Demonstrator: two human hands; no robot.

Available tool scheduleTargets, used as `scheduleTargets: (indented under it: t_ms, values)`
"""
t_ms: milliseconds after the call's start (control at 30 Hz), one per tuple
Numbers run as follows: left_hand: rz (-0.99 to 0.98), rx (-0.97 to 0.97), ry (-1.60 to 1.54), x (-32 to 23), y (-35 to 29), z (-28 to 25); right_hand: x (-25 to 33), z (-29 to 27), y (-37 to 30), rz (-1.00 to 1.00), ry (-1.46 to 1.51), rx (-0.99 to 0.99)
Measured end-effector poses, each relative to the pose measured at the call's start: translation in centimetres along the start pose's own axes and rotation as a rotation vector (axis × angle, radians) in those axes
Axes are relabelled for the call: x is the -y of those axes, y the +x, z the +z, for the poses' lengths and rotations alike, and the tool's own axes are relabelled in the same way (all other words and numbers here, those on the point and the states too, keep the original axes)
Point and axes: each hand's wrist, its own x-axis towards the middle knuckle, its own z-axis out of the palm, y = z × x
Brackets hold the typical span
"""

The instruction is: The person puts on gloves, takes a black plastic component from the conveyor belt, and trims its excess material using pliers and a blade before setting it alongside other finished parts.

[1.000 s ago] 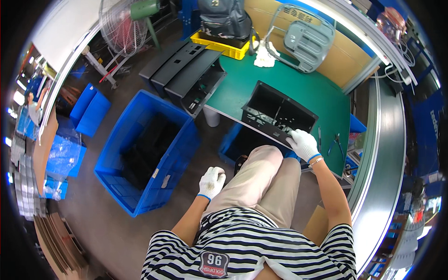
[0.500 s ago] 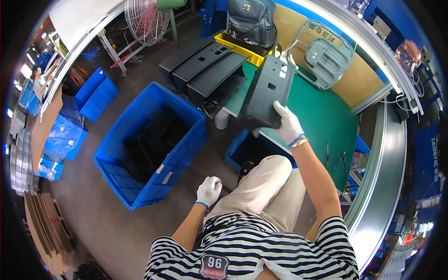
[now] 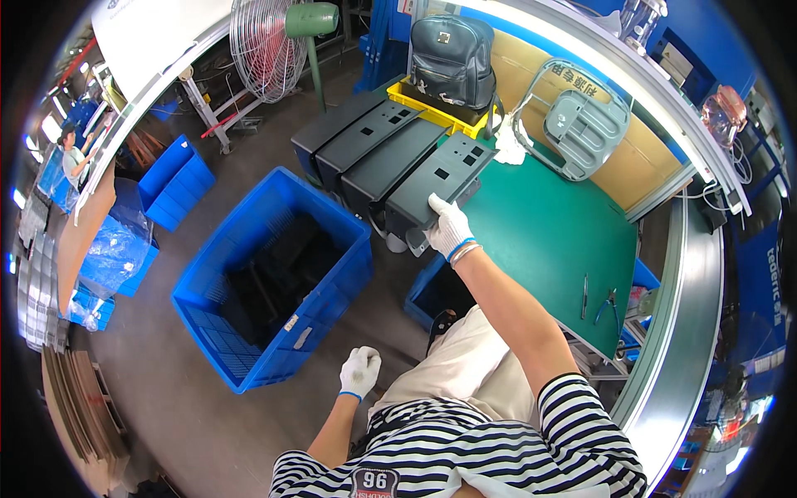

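Note:
My right hand (image 3: 449,222), in a white glove, grips the near end of a black plastic housing (image 3: 437,178) with square cutouts in its top. This housing lies at the left edge of the green tabletop (image 3: 531,241), alongside a row of similar black housings (image 3: 362,137). The thumb is on its upper face; the fingers beneath are partly hidden. My left hand (image 3: 360,370), also gloved, hangs beside my left leg with its fingers curled in and nothing visible in them. A large blue crate (image 3: 332,309) with dark parts inside stands on the floor ahead of that hand.
On the table are pliers (image 3: 610,307), a slim tool (image 3: 584,292), a white cloth (image 3: 510,143) and a grey plastic frame (image 3: 585,124). Behind the housings, a yellow tray (image 3: 452,123) holds a black backpack (image 3: 451,62). A smaller blue bin (image 3: 415,309) sits under the table edge.
My right hand has moved left with the housing, which now lies lower, next to the row instead of raised and tilted over the table. The left hand stays closed, slightly lower.

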Motion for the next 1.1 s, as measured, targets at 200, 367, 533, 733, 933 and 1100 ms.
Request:
scheduleTargets:
  t_ms: [200, 367, 533, 733, 933, 1100]
  values:
    - [-0.003, 0.008, -0.045, -0.9, 0.6, 0.2, -0.2, 0.7, 0.6, 0.007, -0.007, -0.047]
    - [0.017, 0.017, -0.025, -0.2, 0.8, 0.7, -0.2, 1.5, 0.5, 0.004, -0.007, -0.051]
    - [0.005, 0.023, -0.046, -0.6, 0.8, 1.0, -0.2, 1.4, 0.9, 0.023, -0.077, -0.011]
    - [-0.010, 0.048, -0.031, -1.1, 1.0, 1.2, -0.3, 0.6, 0.7, 0.015, -0.067, 0.008]
    - [0.036, 0.033, -0.037, -0.8, 0.9, 1.5, -0.1, 0.6, 0.4, 0.028, -0.082, 0.036]
    - [0.044, 0.036, -0.031, -0.5, 0.8, 1.5, -0.1, 0.6, 0.6, 0.058, -0.070, 0.005]
